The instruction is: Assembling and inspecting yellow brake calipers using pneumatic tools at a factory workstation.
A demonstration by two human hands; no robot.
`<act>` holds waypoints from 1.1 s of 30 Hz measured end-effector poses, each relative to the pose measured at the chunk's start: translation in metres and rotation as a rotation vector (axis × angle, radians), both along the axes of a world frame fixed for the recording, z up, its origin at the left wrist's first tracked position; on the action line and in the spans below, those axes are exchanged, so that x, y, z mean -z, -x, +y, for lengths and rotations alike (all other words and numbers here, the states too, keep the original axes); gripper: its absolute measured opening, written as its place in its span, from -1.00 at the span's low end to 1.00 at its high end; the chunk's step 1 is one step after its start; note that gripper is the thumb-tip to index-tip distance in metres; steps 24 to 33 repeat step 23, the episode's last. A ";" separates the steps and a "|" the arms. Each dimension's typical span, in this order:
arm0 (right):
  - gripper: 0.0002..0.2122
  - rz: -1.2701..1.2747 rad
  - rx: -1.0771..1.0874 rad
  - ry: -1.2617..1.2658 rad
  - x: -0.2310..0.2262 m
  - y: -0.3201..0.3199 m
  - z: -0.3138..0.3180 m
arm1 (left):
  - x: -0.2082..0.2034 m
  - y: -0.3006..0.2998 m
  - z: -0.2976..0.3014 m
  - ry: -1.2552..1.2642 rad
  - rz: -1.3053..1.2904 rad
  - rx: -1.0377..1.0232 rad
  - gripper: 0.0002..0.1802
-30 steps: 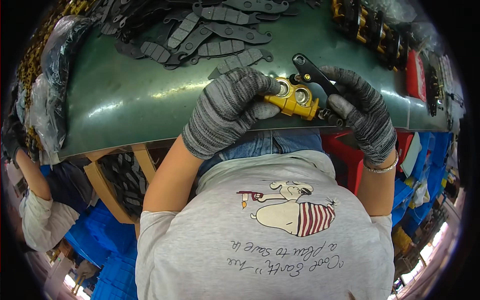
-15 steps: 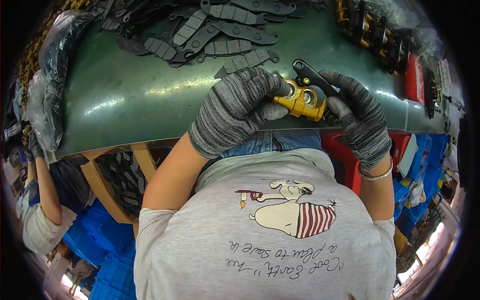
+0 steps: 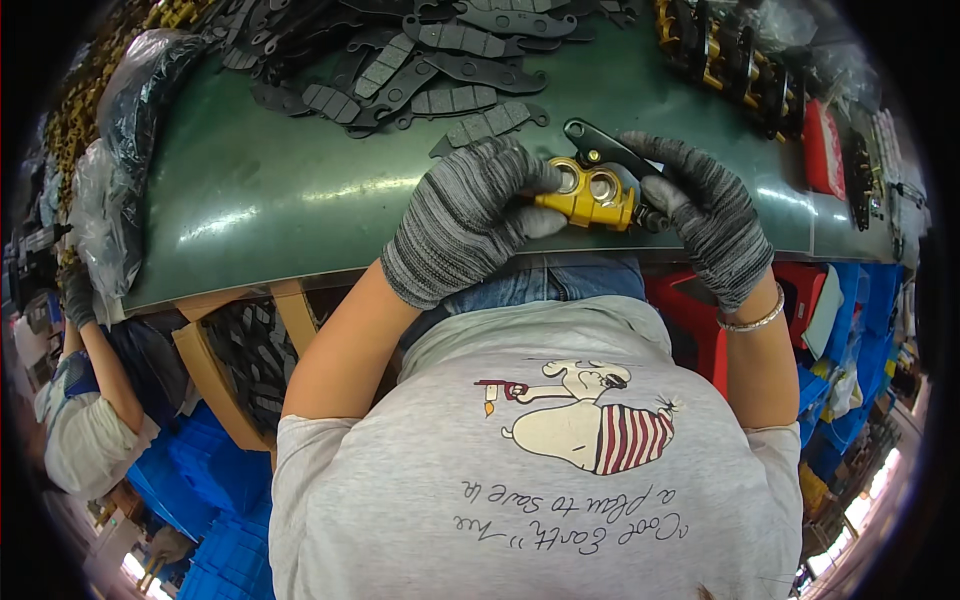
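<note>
Between my two gloved hands is a gold brake caliper (image 3: pixel 592 198) with two round piston bores facing up, held just above the near edge of the green table. My left hand (image 3: pixel 465 220), in a grey striped knit glove, is closed on the caliper's left end, thumb below and fingers above. My right hand (image 3: pixel 712 215), gloved alike, grips a black metal bracket (image 3: pixel 612 150) that lies across the caliper's far right side. Part of the bracket is hidden behind my right fingers. A brass-coloured bolt head shows on the bracket.
Loose black brake pads (image 3: pixel 455 99) lie heaped at the table's (image 3: pixel 300 220) far side. Gold and black calipers (image 3: pixel 735 70) stand in rows at far right, near a red packet (image 3: pixel 824 150). A cardboard box (image 3: pixel 215 370) of dark parts sits below the table. Another person (image 3: pixel 95 410) works at left.
The caliper, the bracket and my right hand have shifted slightly left, while the whole view has also moved a little. Both hands keep their grip.
</note>
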State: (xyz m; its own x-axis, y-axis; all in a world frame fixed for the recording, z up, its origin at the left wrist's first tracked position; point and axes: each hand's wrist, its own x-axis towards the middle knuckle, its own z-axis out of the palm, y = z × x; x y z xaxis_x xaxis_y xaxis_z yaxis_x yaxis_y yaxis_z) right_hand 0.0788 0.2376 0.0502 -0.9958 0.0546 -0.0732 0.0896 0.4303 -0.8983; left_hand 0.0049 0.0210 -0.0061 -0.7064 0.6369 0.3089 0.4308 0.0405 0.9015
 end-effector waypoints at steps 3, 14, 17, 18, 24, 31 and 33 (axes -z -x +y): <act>-0.74 -0.033 -0.021 -0.047 -0.004 0.002 0.004 | -0.004 -0.001 0.003 0.062 0.163 -0.002 -0.70; -0.70 -0.148 0.071 0.099 0.009 0.008 0.025 | -0.022 -0.005 0.003 0.212 -0.035 0.012 -0.62; -0.62 -0.324 0.159 0.137 0.004 -0.014 0.035 | -0.025 -0.002 0.003 0.151 -0.157 0.020 -0.60; -0.56 -0.379 0.182 0.174 0.006 -0.023 0.036 | -0.023 0.000 0.007 0.111 -0.245 -0.021 -0.58; -0.44 -0.583 0.185 0.463 0.027 -0.024 0.030 | -0.006 0.002 0.031 0.376 -0.172 -0.166 -0.30; -0.44 -0.583 0.185 0.463 0.027 -0.024 0.030 | -0.006 0.002 0.031 0.376 -0.172 -0.166 -0.30; -0.44 -0.583 0.185 0.463 0.027 -0.024 0.030 | -0.006 0.002 0.031 0.376 -0.172 -0.166 -0.30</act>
